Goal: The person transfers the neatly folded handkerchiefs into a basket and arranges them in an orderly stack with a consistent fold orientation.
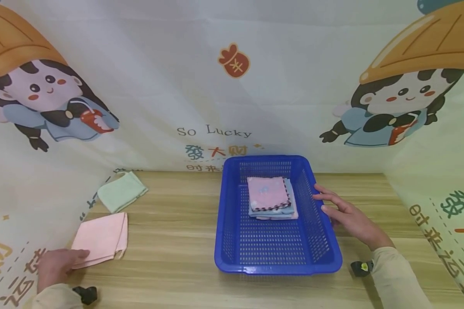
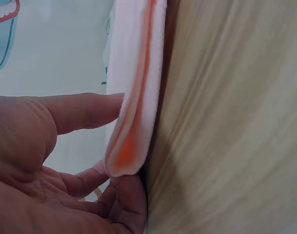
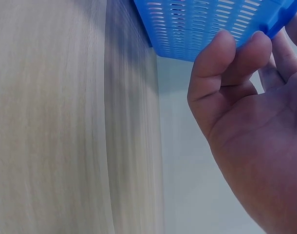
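Note:
A folded pink towel (image 1: 99,237) lies on the table at the left. My left hand (image 1: 59,262) pinches its near left corner. In the left wrist view the thumb (image 2: 85,112) presses on the towel's upper face, while curled fingers (image 2: 129,200) sit at its lower folded edge. To the right stands a blue plastic basket (image 1: 278,269) with slotted walls. My right hand (image 1: 353,221) holds its right rim; in the right wrist view, curled fingers (image 3: 214,68) meet the outer wall just under the rim. Inside the basket, a small stack of folded cloths has a pink checked-edge one (image 1: 268,193) on top.
A folded light green towel (image 1: 121,192) lies behind the pink one, near the left wall. Printed fabric walls (image 1: 158,86) enclose the wooden table (image 1: 170,240) at the back and both sides. The basket stands close to the back wall.

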Tool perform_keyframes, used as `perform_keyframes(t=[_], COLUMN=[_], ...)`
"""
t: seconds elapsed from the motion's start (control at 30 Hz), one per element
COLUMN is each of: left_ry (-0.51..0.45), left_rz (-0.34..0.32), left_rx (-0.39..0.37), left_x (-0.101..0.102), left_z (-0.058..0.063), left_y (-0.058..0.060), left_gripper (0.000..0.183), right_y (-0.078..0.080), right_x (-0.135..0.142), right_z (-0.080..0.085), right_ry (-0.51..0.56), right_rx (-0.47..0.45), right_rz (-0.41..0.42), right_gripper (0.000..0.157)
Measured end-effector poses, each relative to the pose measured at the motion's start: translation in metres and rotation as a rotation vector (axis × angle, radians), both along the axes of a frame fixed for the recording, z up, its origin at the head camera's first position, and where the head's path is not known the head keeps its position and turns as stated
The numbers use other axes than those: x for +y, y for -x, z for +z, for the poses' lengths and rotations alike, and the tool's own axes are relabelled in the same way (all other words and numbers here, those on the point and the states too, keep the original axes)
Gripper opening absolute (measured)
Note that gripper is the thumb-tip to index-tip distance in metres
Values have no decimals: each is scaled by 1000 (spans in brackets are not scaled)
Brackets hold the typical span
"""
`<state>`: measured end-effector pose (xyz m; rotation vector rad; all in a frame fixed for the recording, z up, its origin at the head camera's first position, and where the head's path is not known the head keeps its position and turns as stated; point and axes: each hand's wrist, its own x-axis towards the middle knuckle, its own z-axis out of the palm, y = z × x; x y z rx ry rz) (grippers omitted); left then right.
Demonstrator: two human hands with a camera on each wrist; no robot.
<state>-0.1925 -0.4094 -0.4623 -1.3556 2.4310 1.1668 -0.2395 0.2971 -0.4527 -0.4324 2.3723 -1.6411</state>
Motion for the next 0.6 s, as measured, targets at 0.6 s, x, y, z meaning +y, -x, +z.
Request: perform_keyframes(t=[0.6], left_ry=[-84], left_rz=[1], left_rx=[35], left_x=[4], left_z=[1], left_y=[0], left_gripper=[75], right_y=[-1], right_x=[-1], right_z=[0], right_ry=[22], right_rx=[-5], right_rz=[10], right_gripper=[48])
